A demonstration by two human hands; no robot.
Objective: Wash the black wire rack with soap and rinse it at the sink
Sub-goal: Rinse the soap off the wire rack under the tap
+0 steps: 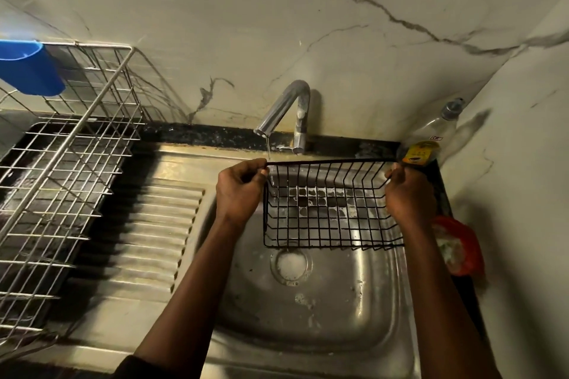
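black wire rack | left hand, right hand fingers grasp ends | tap, bottle behind

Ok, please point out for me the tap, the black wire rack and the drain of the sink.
tap (pixel 281 106): head view, on the curved chrome spout.
black wire rack (pixel 332 162): head view, on its upper rim wire.
drain (pixel 291 263): head view, on the foamy middle of the strainer.

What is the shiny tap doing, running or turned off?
Running, barely: a thin trickle falls from the curved chrome tap toward the black wire rack held over the steel sink.
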